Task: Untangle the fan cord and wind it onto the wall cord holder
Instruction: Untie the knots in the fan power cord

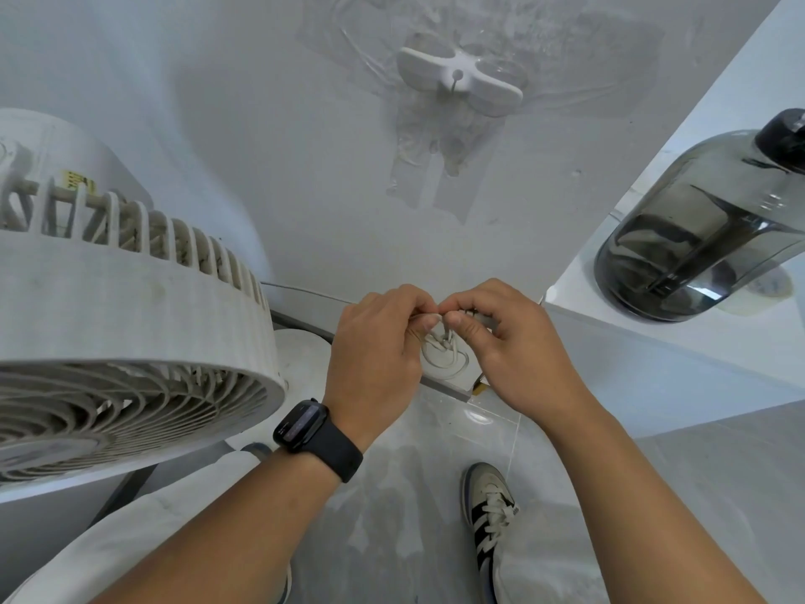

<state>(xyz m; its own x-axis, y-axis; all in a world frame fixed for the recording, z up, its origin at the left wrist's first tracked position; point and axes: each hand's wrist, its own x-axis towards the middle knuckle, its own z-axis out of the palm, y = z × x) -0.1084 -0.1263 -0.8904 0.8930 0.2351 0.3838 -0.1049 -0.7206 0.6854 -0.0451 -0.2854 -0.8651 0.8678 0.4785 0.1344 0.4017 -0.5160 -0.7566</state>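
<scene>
Pinching from both sides, the knotted cord (443,350) is gripped by left hand (377,355) and right hand (507,342); knot could be tightened if pulled apart carelessly.

A pale grey painted wall (270,137) fills the upper part of the view, marked with wrinkled patches of clear glossy tape residue (440,167). At the right a white smooth-topped counter (679,342) meets the wall, its near corner pointing to the middle. A smoky grey translucent plastic jug with a black cap (705,228) stands on it near the right edge. Below lies a glossy light grey tiled floor (697,494), reflecting soft, even light.
</scene>
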